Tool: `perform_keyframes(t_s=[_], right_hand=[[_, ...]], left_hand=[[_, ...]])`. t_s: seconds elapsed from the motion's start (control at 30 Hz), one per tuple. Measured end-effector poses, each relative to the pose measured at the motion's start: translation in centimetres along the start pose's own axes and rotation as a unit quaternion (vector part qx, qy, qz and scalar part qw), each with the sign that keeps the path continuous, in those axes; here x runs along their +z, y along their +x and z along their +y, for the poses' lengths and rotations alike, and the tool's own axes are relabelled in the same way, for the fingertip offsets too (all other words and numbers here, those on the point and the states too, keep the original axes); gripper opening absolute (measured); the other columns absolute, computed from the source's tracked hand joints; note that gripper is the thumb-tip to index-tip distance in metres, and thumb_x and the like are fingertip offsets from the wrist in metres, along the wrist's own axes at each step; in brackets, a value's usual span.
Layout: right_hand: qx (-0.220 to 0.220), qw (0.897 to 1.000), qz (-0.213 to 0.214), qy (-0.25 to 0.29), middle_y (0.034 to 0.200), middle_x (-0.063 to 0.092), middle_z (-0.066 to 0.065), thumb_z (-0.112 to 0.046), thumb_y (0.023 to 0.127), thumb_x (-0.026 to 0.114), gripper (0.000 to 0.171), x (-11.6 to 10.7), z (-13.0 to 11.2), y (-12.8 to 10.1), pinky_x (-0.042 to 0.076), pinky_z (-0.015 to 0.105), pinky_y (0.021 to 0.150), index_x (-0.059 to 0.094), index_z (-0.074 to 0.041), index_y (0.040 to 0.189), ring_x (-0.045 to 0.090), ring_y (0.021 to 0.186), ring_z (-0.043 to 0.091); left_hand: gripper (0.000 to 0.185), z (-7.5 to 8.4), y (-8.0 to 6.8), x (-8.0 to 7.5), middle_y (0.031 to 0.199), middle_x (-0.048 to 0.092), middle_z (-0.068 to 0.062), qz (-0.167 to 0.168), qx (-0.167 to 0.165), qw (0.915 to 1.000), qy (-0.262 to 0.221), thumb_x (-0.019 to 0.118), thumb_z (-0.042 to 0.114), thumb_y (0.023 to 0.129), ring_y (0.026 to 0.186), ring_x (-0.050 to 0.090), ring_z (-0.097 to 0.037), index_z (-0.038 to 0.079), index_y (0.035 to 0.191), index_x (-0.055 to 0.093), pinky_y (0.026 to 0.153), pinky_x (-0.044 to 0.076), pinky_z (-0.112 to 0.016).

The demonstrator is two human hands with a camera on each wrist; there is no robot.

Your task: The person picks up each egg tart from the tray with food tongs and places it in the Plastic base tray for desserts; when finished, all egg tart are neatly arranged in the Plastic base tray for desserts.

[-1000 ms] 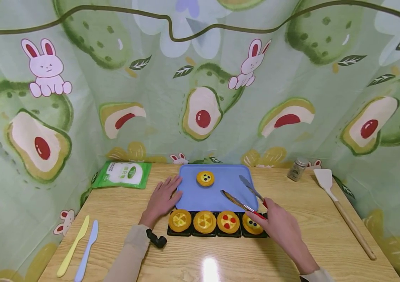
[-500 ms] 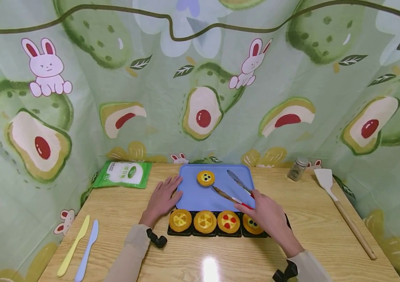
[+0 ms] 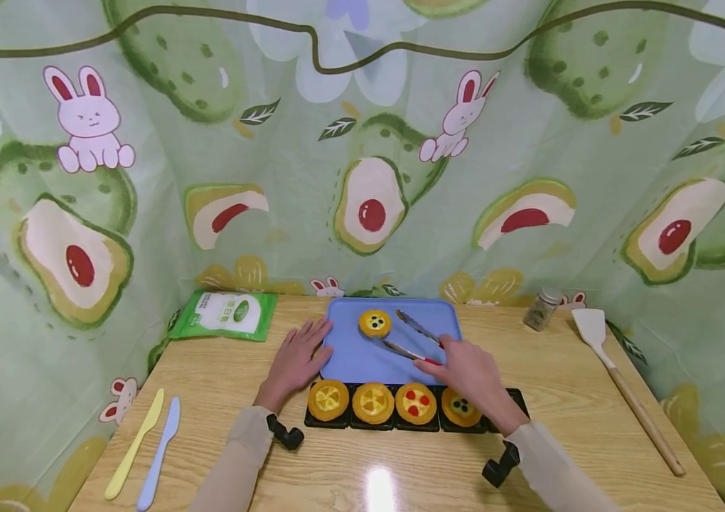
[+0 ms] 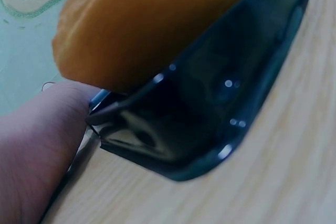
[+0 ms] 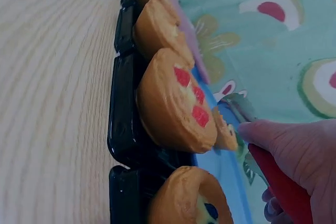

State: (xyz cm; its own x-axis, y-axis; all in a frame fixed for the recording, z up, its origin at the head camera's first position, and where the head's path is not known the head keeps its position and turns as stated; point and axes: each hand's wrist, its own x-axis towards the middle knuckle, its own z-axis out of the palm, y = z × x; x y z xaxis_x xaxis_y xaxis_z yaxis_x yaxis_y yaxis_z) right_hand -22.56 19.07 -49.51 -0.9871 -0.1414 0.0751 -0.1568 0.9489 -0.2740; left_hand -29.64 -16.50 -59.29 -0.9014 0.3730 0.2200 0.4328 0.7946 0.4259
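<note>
Tongs at the lone tart on the blue board

Right hand [image 3: 468, 375] gripped tongs [image 3: 415, 340], tips open beside tart [image 3: 374, 323], not yet grasped. Left hand [image 3: 295, 360] lay flat on counter [image 3: 593, 405] steadying board [image 3: 362, 359]. Four tarts sat in black tray [image 3: 516, 402]; one slot apparently unfilled.

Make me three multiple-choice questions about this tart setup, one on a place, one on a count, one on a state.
1. Where does the lone tart sit?
A. on the blue tray
B. on the green packet
C. beside the spatula

2. How many tarts fill the black mould?
A. two
B. four
C. six

3. What is the right hand doing?
A. resting flat
B. holding a knife
C. gripping tongs

Answers: 1 A, the tart lies at the tray's far end. 2 B, four sit in a row. 3 C, fingers wrap the red-handled tongs, whose tips stand apart beside the tart.
</note>
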Motion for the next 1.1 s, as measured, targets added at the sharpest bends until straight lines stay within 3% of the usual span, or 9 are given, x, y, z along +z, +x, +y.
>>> perform_keyframes(t_s=[0.27, 0.43, 0.6, 1.1], right_hand=[[0.001, 1.0, -0.027, 0.003, 0.064, 0.054, 0.0, -0.068, 0.089, 0.071, 0.068, 0.8, -0.8, 1.9, 0.038, 0.031, 0.043, 0.068, -0.004, 0.114, 0.05, 0.051, 0.017], [-0.006, 1.0, -0.025, 0.004, 0.062, 0.052, 0.002, -0.068, 0.089, 0.071, 0.066, 1.2, -1.1, 2.8, 0.037, 0.031, 0.043, 0.067, -0.004, 0.108, 0.049, 0.05, 0.018], [-0.008, 1.0, -0.018, 0.004, 0.064, 0.054, 0.001, -0.068, 0.089, 0.071, 0.069, 1.5, -1.3, 3.4, 0.039, 0.031, 0.044, 0.068, -0.004, 0.112, 0.05, 0.051, 0.018], [-0.01, 1.0, -0.012, -0.018, 0.063, 0.053, 0.003, -0.068, 0.089, 0.071, 0.062, 2.0, -1.4, 4.1, 0.037, 0.031, 0.044, 0.065, -0.007, 0.099, 0.051, 0.051, 0.019]], left_hand=[[0.062, 0.0, -0.2, -0.2, 0.169, 0.033, 0.001, 0.005, 0.006, 1.0, -0.002, 0.048, 0.047, 0.109, 0.157, 0.027, -0.034, 0.022, 0.164, 0.037, 0.126, 0.017, -0.06], [0.062, 0.0, -0.1, -0.2, 0.17, 0.032, 0.002, 0.004, 0.004, 1.0, 0.001, 0.046, 0.049, 0.109, 0.158, 0.026, -0.033, 0.023, 0.165, 0.036, 0.126, 0.017, -0.059], [0.062, 0.0, -0.1, -0.1, 0.17, 0.03, 0.003, 0.0, 0.0, 1.0, 0.0, 0.044, 0.05, 0.11, 0.158, 0.025, -0.033, 0.024, 0.165, 0.034, 0.127, 0.016, -0.059], [0.063, -0.1, 0.0, 0.1, 0.171, 0.028, 0.005, -0.007, -0.005, 1.0, 0.003, 0.042, 0.052, 0.11, 0.159, 0.023, -0.03, 0.027, 0.166, 0.031, 0.127, 0.014, -0.056]])
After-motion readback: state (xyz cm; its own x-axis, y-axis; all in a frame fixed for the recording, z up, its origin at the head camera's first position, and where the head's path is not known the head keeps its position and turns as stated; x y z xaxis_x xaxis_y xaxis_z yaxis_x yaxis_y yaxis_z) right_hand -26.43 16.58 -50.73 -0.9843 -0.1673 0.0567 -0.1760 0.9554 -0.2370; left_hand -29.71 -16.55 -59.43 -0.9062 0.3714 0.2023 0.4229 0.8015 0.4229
